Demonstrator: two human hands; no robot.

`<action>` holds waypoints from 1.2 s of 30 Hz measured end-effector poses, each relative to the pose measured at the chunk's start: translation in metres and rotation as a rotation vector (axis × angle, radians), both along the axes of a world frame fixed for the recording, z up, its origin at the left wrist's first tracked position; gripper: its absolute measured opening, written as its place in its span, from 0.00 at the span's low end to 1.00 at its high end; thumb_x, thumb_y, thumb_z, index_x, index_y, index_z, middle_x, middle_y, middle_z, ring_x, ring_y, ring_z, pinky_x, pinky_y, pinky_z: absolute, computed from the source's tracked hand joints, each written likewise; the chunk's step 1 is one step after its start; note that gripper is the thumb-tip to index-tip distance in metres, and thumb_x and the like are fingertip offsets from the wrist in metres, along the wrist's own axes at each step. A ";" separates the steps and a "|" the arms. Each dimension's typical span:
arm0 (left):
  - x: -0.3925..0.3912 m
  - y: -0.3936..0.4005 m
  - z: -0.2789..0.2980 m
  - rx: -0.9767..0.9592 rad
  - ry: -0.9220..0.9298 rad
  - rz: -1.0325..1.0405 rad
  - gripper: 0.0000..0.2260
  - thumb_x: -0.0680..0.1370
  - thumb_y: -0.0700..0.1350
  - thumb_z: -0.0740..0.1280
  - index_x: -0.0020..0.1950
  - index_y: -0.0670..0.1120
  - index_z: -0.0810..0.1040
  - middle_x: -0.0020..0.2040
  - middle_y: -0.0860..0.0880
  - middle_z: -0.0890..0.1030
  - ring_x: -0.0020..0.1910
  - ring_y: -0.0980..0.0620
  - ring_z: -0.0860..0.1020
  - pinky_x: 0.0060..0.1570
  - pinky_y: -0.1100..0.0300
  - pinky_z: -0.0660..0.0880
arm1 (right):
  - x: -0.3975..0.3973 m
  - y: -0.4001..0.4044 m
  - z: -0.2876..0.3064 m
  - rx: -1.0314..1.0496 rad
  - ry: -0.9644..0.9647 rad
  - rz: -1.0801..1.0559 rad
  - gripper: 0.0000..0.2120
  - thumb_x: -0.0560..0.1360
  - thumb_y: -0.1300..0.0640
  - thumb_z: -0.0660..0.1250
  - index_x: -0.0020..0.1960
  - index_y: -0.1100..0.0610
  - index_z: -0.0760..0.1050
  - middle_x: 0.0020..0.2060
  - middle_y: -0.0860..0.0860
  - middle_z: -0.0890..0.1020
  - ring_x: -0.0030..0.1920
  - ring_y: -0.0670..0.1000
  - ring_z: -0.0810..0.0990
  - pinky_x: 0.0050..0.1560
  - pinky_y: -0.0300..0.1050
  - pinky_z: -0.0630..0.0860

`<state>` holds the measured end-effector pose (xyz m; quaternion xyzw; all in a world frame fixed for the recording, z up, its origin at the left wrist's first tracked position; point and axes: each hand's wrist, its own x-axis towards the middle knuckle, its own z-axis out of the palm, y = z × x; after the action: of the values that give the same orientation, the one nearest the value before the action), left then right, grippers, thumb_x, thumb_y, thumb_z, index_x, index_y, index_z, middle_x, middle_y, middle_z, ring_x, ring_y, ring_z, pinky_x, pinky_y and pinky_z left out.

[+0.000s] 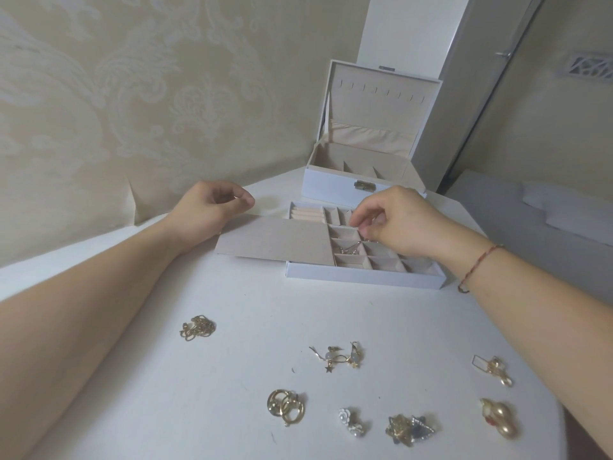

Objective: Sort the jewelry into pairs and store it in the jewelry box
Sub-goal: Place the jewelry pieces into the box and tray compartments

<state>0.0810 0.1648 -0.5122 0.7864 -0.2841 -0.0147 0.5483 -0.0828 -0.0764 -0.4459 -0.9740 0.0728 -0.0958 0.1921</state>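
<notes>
White tabletop (232, 376) meets a cream patterned wall (116, 78) at the back. Over the tray (365, 277), the right hand (404, 224) has its fingers curled and its thumb and fingertips pinched together on something small; what it is cannot be made out. A red cord (481, 263) circles that wrist.

Directly below the pinch lie the tray's small square cells, lined in beige; one cell just under the fingers holds a thin gold piece (348, 249), too small to read. The tray is a shallow white rectangle, long axis running left to right, with ring rolls at its far left corner. A beige flat lid (275, 239) lies slid over its left part, just left of the right hand.

The left hand (212, 207) rests at the lid's far left corner, fingers loosely curled, holding nothing visible.

Beyond the right hand stands the box (335, 184), white, clasp facing the person, lid upright, beige inside.

Nearer the person than both hands, jewelry lies in loose groups: a gold chain (198, 327) on the left, star earrings (338, 356) in the middle, gold hoops (286, 406), white flower studs (351, 421), a gold-and-grey cluster (409, 428), chunky gold earrings (499, 423) and gold drops (492, 370) under the right forearm.
</notes>
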 end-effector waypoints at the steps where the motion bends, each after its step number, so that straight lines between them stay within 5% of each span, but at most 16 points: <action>1: 0.000 0.000 0.000 0.000 0.000 -0.002 0.08 0.79 0.47 0.68 0.46 0.42 0.81 0.31 0.52 0.71 0.22 0.57 0.60 0.22 0.67 0.59 | -0.002 -0.002 -0.002 -0.035 0.014 0.003 0.11 0.72 0.66 0.69 0.44 0.51 0.83 0.37 0.46 0.82 0.31 0.35 0.76 0.33 0.21 0.67; 5: 0.000 0.000 -0.001 0.005 -0.001 -0.003 0.08 0.79 0.47 0.68 0.45 0.43 0.81 0.29 0.53 0.70 0.22 0.57 0.60 0.22 0.67 0.59 | -0.007 -0.004 -0.010 -0.084 0.063 0.012 0.07 0.73 0.63 0.71 0.46 0.53 0.84 0.33 0.43 0.79 0.29 0.29 0.73 0.31 0.22 0.66; 12: 0.006 0.001 -0.003 0.012 0.001 0.004 0.08 0.79 0.47 0.68 0.46 0.43 0.81 0.26 0.55 0.68 0.22 0.56 0.59 0.22 0.65 0.58 | -0.004 -0.007 -0.021 -0.157 0.033 0.020 0.06 0.74 0.58 0.70 0.43 0.49 0.84 0.34 0.40 0.79 0.38 0.38 0.75 0.43 0.39 0.73; 17: 0.005 0.001 -0.004 -0.010 0.006 -0.019 0.12 0.74 0.53 0.70 0.46 0.45 0.82 0.34 0.47 0.70 0.23 0.56 0.59 0.23 0.65 0.58 | -0.004 -0.007 -0.025 -0.219 0.076 0.081 0.07 0.76 0.57 0.67 0.48 0.50 0.84 0.36 0.40 0.74 0.39 0.39 0.73 0.44 0.41 0.71; 21: 0.005 0.001 -0.004 0.005 -0.008 -0.011 0.09 0.79 0.48 0.69 0.47 0.43 0.81 0.32 0.50 0.69 0.23 0.56 0.59 0.23 0.66 0.58 | -0.009 0.005 -0.017 -0.277 -0.045 0.037 0.07 0.75 0.55 0.67 0.49 0.47 0.82 0.37 0.41 0.75 0.42 0.46 0.75 0.49 0.47 0.76; 26: 0.005 0.000 -0.004 -0.006 -0.006 -0.020 0.09 0.77 0.49 0.69 0.46 0.44 0.81 0.26 0.57 0.68 0.22 0.57 0.60 0.23 0.65 0.58 | -0.024 0.081 -0.005 -0.149 -0.066 0.439 0.08 0.74 0.55 0.70 0.53 0.51 0.82 0.43 0.44 0.78 0.39 0.35 0.71 0.47 0.30 0.67; 32: 0.004 0.002 -0.003 -0.013 -0.014 -0.026 0.09 0.77 0.49 0.69 0.46 0.43 0.81 0.26 0.57 0.69 0.23 0.57 0.61 0.23 0.66 0.59 | -0.018 0.156 -0.033 -0.182 0.123 0.678 0.16 0.78 0.56 0.66 0.65 0.49 0.74 0.56 0.48 0.76 0.57 0.50 0.73 0.58 0.50 0.72; 36: 0.004 0.001 -0.002 -0.010 -0.008 -0.022 0.08 0.79 0.46 0.69 0.46 0.42 0.81 0.25 0.57 0.69 0.23 0.57 0.61 0.23 0.67 0.60 | -0.015 0.163 -0.039 -0.256 0.092 0.760 0.07 0.77 0.63 0.66 0.54 0.56 0.79 0.48 0.51 0.75 0.48 0.54 0.75 0.47 0.52 0.74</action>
<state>0.0846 0.1658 -0.5146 0.7807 -0.2950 -0.0161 0.5507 -0.0982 0.0861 -0.4849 -0.9508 -0.2966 0.0173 0.0874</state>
